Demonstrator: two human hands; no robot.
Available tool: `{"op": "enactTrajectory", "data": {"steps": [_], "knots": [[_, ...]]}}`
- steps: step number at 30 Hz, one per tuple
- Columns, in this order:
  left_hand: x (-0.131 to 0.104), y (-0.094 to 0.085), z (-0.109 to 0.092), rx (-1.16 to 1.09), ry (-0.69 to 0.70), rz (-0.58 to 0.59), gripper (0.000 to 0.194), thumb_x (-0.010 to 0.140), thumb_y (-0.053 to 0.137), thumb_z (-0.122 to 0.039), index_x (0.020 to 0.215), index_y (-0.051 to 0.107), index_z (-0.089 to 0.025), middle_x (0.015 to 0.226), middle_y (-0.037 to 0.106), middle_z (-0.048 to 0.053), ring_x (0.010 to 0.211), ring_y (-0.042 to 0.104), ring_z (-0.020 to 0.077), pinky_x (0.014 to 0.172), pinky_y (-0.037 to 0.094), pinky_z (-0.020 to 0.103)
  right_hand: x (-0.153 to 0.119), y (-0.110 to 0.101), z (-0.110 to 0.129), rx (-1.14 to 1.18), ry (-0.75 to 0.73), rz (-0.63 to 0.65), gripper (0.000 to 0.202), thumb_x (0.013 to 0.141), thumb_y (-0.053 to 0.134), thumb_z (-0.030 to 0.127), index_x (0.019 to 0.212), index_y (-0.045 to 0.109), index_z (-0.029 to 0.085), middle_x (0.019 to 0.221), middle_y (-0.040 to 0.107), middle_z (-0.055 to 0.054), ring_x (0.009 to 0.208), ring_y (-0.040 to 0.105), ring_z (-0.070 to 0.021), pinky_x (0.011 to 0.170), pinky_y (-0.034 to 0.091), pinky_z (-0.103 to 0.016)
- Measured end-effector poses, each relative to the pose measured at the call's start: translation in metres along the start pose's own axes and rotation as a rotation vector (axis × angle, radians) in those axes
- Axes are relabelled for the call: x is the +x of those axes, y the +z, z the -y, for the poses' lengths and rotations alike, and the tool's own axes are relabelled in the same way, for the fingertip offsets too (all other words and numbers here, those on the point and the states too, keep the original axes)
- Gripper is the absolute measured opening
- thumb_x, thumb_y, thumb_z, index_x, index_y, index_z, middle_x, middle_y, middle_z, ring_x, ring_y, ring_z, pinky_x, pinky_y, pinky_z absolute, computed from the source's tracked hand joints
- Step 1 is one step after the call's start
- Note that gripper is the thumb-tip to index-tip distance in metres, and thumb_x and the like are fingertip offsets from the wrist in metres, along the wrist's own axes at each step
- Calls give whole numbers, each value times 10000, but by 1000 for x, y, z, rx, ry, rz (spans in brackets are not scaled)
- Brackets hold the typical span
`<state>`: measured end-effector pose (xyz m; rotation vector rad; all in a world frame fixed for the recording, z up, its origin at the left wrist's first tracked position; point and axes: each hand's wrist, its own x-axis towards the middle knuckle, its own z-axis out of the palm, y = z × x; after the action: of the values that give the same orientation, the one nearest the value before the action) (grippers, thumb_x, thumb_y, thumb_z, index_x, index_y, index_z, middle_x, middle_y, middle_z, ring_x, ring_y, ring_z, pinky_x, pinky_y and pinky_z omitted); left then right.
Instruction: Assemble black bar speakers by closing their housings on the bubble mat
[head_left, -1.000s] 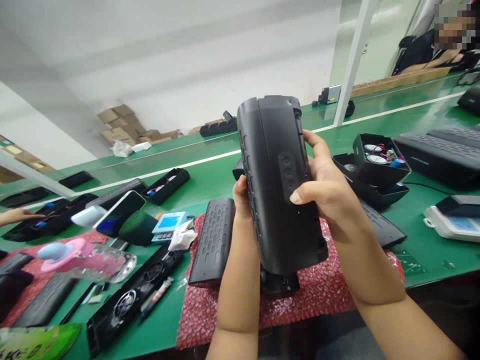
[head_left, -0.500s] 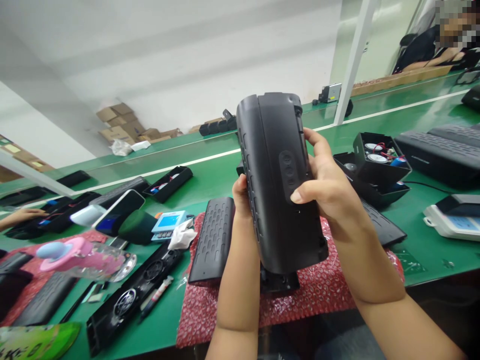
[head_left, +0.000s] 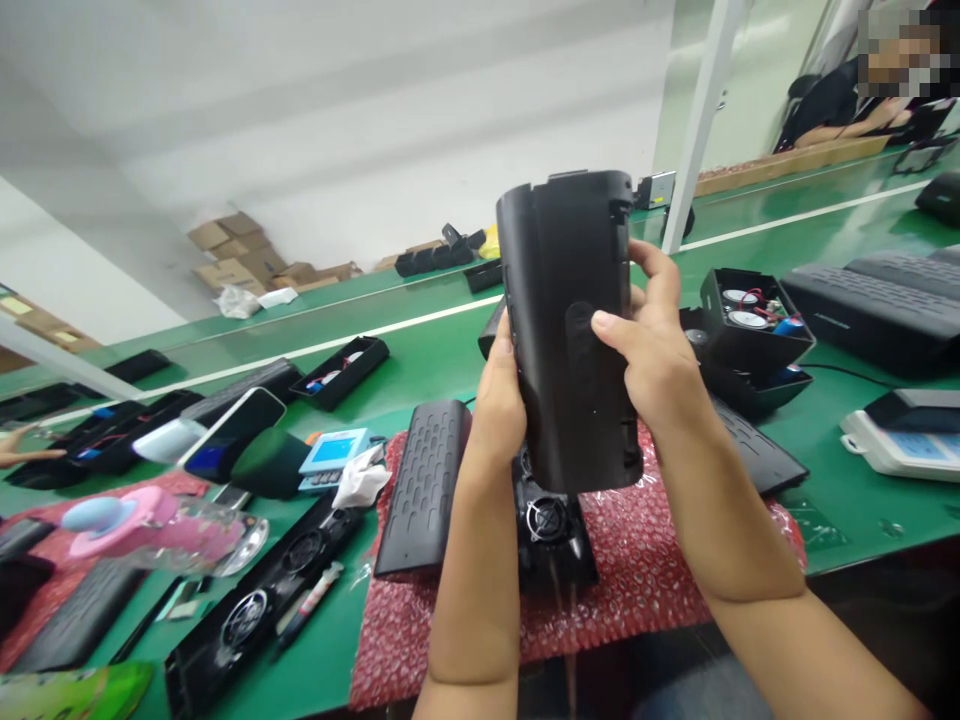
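A black speaker housing (head_left: 574, 400) is held up in front of me, tilted slightly, with an oval button panel on the face toward me. My left hand (head_left: 504, 395) grips its left side, the fingers partly hidden behind it. On the right, my right hand (head_left: 660, 340) wraps around the edge, its thumb pressed on the upper part of the button panel. Below the housing lies a black speaker panel (head_left: 555, 545) with a round metal-ringed driver, on red bubble wrap (head_left: 630, 590). Beside my left forearm sits a black perforated grille cover (head_left: 424, 490).
At left lie another driver panel (head_left: 247, 620), a marker pen (head_left: 307, 608), a pink-lidged bottle (head_left: 165, 530) and a blue-screened device (head_left: 335, 452). Open housings with wired parts (head_left: 754, 315) and a white meter (head_left: 907, 435) stand at right. A co-worker (head_left: 840, 110) sits at far right.
The housing has turned so its button face points more squarely toward me, and its lower end has risen, exposing the panel below. My right thumb has moved up the button panel.
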<state>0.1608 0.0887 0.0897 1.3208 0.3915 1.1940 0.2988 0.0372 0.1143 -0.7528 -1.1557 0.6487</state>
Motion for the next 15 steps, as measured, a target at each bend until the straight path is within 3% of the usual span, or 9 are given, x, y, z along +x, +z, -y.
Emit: {"op": "enactTrajectory", "data": {"steps": [4, 7, 15], "knots": [[-2, 7, 0, 116, 54, 145, 751, 695, 778, -455, 1357, 486, -253, 1399, 552, 77, 1321, 486, 308, 1078, 416, 429, 3, -3, 1, -78, -5, 15, 673, 757, 646, 408, 1360, 346, 414, 1180, 594, -5, 1079, 598, -241, 909, 544, -457], [-4, 14, 0, 144, 94, 101, 903, 590, 857, -348, 1379, 428, -251, 1349, 568, 98, 1212, 562, 306, 990, 475, 426, 4, -5, 1, -77, -19, 22, 695, 749, 657, 417, 1370, 345, 398, 1179, 595, -14, 1075, 595, -241, 936, 538, -474], [-3, 22, 0, 95, 111, 0, 810, 540, 858, -300, 1267, 505, -243, 1172, 621, 61, 1069, 605, 260, 901, 506, 374, 1, -1, -1, -107, -82, 23, 662, 776, 647, 428, 1362, 341, 388, 1280, 549, -22, 1207, 529, -255, 1013, 495, -495]]}}
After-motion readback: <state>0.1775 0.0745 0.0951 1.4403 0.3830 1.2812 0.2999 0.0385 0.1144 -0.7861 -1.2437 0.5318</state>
